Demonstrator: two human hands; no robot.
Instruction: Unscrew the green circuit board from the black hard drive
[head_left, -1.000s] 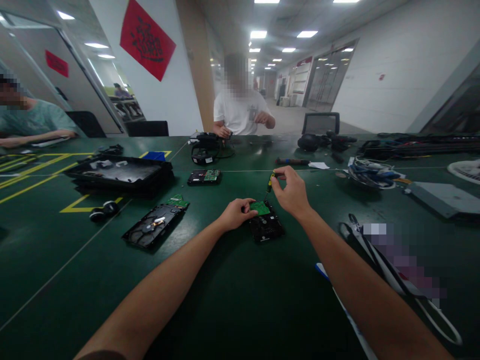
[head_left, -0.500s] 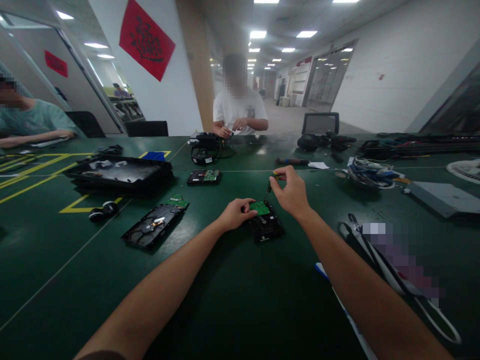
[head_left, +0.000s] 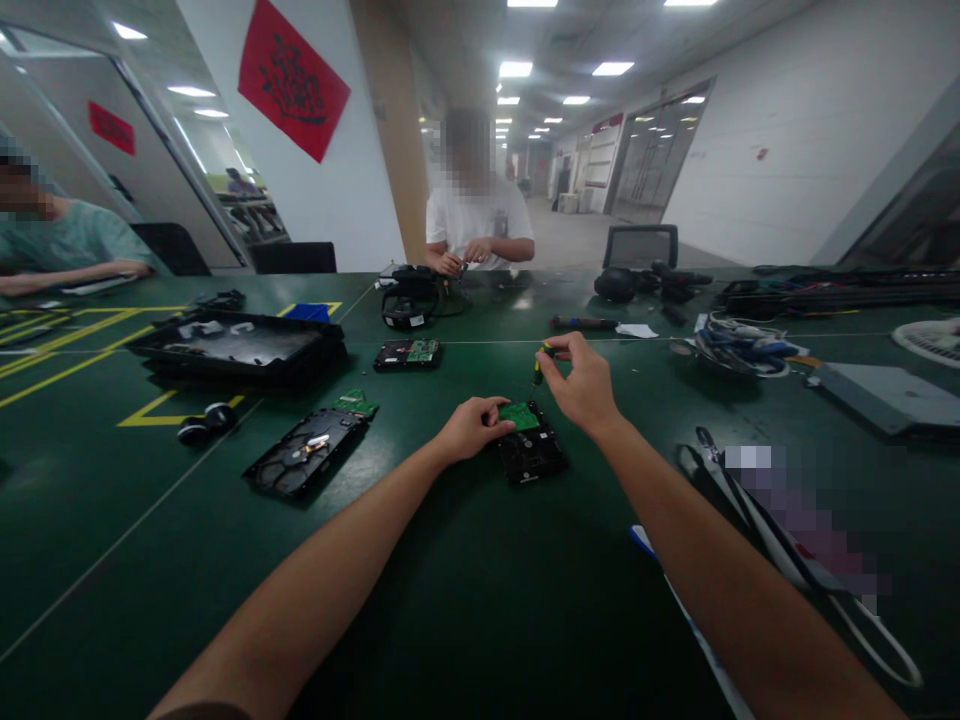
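A black hard drive [head_left: 533,455] with a green circuit board [head_left: 520,416] on top lies on the dark green table [head_left: 465,600] in front of me. My left hand [head_left: 471,427] is curled against the drive's left edge and touches the board, holding it. My right hand [head_left: 581,383] pinches the top of a small screwdriver [head_left: 538,366] with a yellow and black handle. The screwdriver stands nearly upright, its tip at the far end of the board.
An opened hard drive [head_left: 307,452] and another drive [head_left: 409,353] lie to the left, near a black tray [head_left: 236,345]. Cables [head_left: 739,345] and a lanyard [head_left: 795,550] lie to the right. A person in white [head_left: 480,225] sits opposite; another person [head_left: 60,245] sits at far left.
My right hand has shifted slightly left with the screwdriver, fingers turning on its handle. The person opposite brought both hands together. My left hand has stayed put.
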